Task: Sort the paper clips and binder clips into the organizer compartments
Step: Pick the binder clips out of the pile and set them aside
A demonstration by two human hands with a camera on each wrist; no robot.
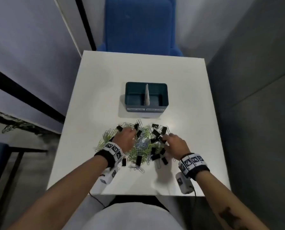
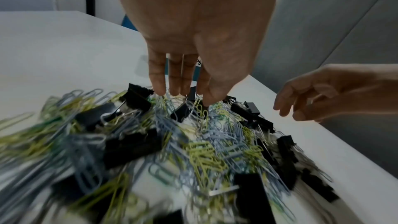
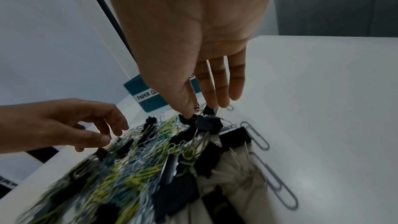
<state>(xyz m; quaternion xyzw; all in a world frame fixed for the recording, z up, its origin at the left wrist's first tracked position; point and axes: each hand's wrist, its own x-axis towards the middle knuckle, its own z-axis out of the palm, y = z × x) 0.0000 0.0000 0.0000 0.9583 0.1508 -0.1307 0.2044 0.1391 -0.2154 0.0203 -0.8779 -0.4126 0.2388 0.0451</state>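
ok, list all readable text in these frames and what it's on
"PAPER CL": left label on the front of the teal organizer, the rest hidden by the right hand.
"PS": label fragment behind the left hand.
Right label: too blurred to read.
Wristband squares: patterns, no text.

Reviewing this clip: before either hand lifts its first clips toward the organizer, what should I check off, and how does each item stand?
1. Organizer compartments free to receive: ok, both look empty.
2. Divider upright: ok.
3. Compartment labels readable: ok; the right wrist view shows "PAPER".
4. Right hand grip on a binder clip: cannot tell; fingertips meet it, closure hidden.
5. Left hand holding paper clips: not ok; straight fingers only touch the pile.
6. Clip kinds separated: not ok, still mixed.
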